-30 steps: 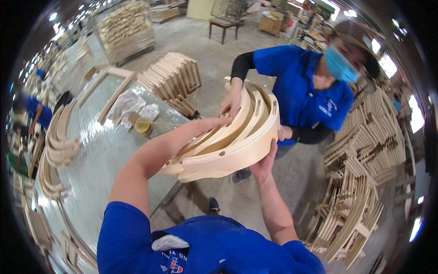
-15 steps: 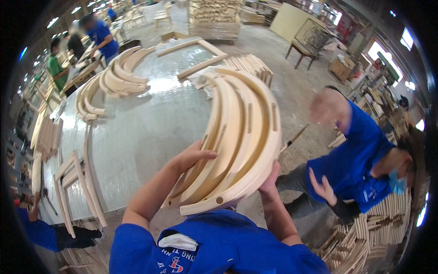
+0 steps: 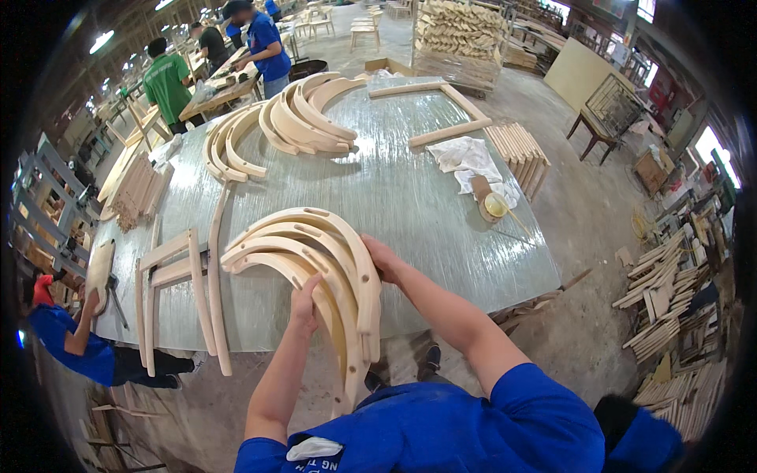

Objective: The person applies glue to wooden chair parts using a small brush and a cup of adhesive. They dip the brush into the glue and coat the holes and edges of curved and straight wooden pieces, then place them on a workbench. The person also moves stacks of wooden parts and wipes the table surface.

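Observation:
A bundle of several curved wooden parts [image 3: 335, 252], pale and bare with slots and round holes cut in them, hangs over the table's near edge. My left hand [image 3: 304, 306] grips it on the inner side of the curve, thumb up. Around the outer side, my right hand [image 3: 380, 258] holds the bundle, its fingertips partly hidden behind the wood. More curved parts [image 3: 296, 118] lie in overlapping groups on the far side of the plastic-covered table [image 3: 315, 185]. Left of my hands, an assembled wooden frame [image 3: 177, 272] extends over the near edge.
White cloth [image 3: 471, 162], a small round container [image 3: 495, 205] and a stack of slats [image 3: 519, 154] sit toward the table's right. Bundled sticks [image 3: 142, 189] lie on its left. A worker in blue [image 3: 71, 331] stands at the left; piled wood [image 3: 662, 292] covers floor at right.
The curved bundle has swung left and turned, so its upper end points left over the table. My view has turned right, and the nearby worker has dropped to the lower right edge.

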A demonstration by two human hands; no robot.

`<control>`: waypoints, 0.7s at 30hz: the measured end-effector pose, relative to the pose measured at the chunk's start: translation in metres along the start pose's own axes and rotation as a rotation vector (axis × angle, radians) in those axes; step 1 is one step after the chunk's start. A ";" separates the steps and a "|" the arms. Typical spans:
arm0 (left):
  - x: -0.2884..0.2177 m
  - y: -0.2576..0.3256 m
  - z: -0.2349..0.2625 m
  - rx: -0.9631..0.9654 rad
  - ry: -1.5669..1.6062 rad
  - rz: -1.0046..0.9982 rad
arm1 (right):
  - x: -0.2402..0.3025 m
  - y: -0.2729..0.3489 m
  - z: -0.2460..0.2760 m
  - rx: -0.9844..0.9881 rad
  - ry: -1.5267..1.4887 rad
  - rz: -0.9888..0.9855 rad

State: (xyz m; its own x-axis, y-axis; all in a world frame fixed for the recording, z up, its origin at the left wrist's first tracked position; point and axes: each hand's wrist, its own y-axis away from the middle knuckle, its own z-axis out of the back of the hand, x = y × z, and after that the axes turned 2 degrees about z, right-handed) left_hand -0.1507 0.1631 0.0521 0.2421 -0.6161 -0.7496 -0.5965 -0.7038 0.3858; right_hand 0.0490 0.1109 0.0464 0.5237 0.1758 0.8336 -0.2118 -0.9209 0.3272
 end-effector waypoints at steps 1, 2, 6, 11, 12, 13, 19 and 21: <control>0.003 -0.015 -0.010 -0.021 0.034 -0.017 | 0.002 -0.013 0.012 -0.003 0.149 0.056; 0.010 -0.032 -0.024 -0.034 0.070 -0.026 | 0.004 -0.025 0.031 -0.017 0.299 0.112; 0.051 -0.102 -0.091 -0.358 0.193 -0.157 | 0.029 -0.047 0.100 -0.183 0.639 0.261; 0.071 -0.168 -0.129 -0.713 0.288 -0.349 | 0.069 -0.026 0.117 -0.188 1.170 0.312; 0.075 -0.177 -0.147 -0.756 0.063 -0.342 | 0.076 -0.027 0.134 -0.258 1.459 0.434; 0.083 -0.177 -0.148 -0.559 0.125 -0.258 | 0.077 -0.024 0.141 -0.334 1.501 0.395; 0.048 -0.106 -0.123 0.073 -0.830 -0.471 | 0.089 -0.001 0.212 -0.503 1.295 0.177; 0.002 -0.094 -0.076 -0.249 -1.495 -1.203 | 0.086 -0.005 0.208 -0.522 1.257 0.152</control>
State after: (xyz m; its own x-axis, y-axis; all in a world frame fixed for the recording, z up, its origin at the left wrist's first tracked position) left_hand -0.0362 0.2016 0.0554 -0.4500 0.8135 -0.3685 -0.5038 -0.5719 -0.6474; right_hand 0.2664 0.0582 0.0243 -0.5682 0.5376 0.6231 -0.6293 -0.7717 0.0920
